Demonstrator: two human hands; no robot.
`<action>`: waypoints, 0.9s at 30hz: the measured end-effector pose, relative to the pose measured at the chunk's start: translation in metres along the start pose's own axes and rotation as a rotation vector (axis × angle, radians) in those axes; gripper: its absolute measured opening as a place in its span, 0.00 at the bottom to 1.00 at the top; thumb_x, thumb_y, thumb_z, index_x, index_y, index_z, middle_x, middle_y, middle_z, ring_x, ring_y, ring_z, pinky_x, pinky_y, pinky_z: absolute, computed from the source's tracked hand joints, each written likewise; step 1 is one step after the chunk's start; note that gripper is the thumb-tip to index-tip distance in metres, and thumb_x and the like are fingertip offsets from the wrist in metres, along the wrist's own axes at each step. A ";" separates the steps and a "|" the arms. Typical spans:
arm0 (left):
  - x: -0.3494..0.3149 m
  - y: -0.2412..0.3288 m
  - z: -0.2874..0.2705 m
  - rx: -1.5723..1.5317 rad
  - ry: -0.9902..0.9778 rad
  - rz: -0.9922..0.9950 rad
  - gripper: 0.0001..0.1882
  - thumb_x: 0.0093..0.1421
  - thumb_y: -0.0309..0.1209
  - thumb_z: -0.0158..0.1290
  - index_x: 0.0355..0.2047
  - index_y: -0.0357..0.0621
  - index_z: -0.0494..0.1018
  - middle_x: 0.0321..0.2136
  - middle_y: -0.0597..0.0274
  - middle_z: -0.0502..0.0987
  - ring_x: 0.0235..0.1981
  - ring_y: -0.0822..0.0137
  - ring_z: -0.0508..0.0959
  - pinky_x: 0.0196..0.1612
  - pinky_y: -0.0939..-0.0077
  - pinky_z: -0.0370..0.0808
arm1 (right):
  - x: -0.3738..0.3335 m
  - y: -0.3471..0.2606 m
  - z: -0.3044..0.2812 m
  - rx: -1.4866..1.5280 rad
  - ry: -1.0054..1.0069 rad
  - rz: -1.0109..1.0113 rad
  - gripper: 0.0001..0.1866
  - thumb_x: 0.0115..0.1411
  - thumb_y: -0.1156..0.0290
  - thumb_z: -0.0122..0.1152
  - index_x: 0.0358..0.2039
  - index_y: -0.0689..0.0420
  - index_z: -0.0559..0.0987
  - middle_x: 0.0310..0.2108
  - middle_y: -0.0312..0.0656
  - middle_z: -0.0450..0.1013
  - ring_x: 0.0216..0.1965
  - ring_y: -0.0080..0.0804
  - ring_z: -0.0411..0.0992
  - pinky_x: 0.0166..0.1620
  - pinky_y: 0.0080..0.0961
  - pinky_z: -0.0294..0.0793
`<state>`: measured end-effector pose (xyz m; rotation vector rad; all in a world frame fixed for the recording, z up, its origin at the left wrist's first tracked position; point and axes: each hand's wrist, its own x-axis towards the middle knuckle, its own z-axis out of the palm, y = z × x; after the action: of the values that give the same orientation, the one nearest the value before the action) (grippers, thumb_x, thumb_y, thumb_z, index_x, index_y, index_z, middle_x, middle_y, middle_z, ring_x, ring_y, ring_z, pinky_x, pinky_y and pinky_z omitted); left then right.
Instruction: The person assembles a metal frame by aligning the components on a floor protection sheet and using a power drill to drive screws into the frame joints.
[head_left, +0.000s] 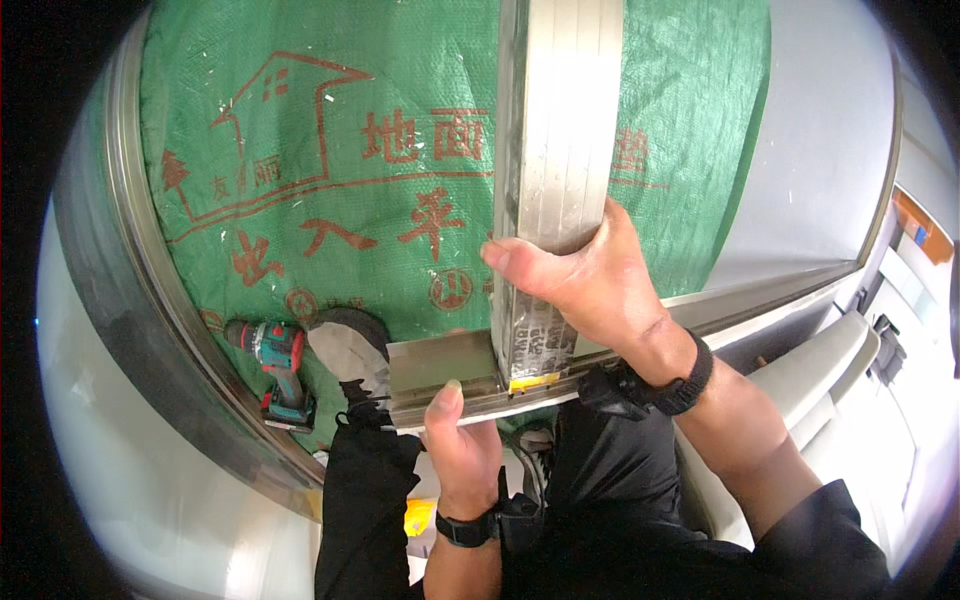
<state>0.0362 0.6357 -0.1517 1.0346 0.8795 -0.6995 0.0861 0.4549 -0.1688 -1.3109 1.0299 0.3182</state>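
Note:
A long pale metal profile (pixel 572 110) runs away from me, its near end meeting a crosswise metal rail (pixel 485 402) close to my legs. My right hand (pixel 595 280) is wrapped round the profile just above that joint, thumb on its left side. Lower down, my left hand (pixel 460 440) grips the rail near its left end, thumb on top and fingers hidden beneath. Printed film and a strip of yellow tape (pixel 535 382) cover the profile's near end. A large grey panel (pixel 815 130) lies along the right, bordered by a metal edge.
A teal and black cordless drill (pixel 278 365) stands on the floor left of my shoe (pixel 350 350). Green printed floor sheeting (pixel 400 60) spreads beneath the profile. A curved metal track (pixel 165 260) borders it on the left. Pale chair-like shapes (pixel 825 390) are at the right.

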 end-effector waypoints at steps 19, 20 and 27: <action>-0.002 -0.007 0.016 0.008 0.210 -0.036 0.25 0.60 0.39 0.45 0.54 0.37 0.63 0.50 0.57 0.70 0.53 0.61 0.69 0.59 0.62 0.63 | -0.010 0.003 0.015 0.157 0.141 0.069 0.25 0.46 0.69 0.71 0.43 0.65 0.72 0.35 0.39 0.75 0.35 0.21 0.72 0.39 0.22 0.75; -0.001 -0.006 0.015 0.012 0.215 -0.028 0.25 0.60 0.39 0.45 0.54 0.37 0.63 0.50 0.57 0.70 0.53 0.61 0.69 0.59 0.62 0.63 | -0.011 0.003 0.016 0.181 0.160 0.063 0.24 0.46 0.69 0.71 0.42 0.65 0.72 0.34 0.38 0.75 0.35 0.21 0.72 0.38 0.21 0.74; 0.003 -0.002 0.016 -0.010 0.139 -0.095 0.22 0.63 0.43 0.45 0.51 0.41 0.66 0.49 0.61 0.71 0.51 0.64 0.70 0.56 0.62 0.63 | -0.007 0.009 0.015 0.152 0.151 0.010 0.28 0.49 0.64 0.71 0.44 0.69 0.70 0.36 0.45 0.76 0.36 0.26 0.73 0.42 0.24 0.74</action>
<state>0.0400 0.6199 -0.1509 1.0473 1.0569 -0.7080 0.0824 0.4731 -0.1708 -1.2064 1.1651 0.1468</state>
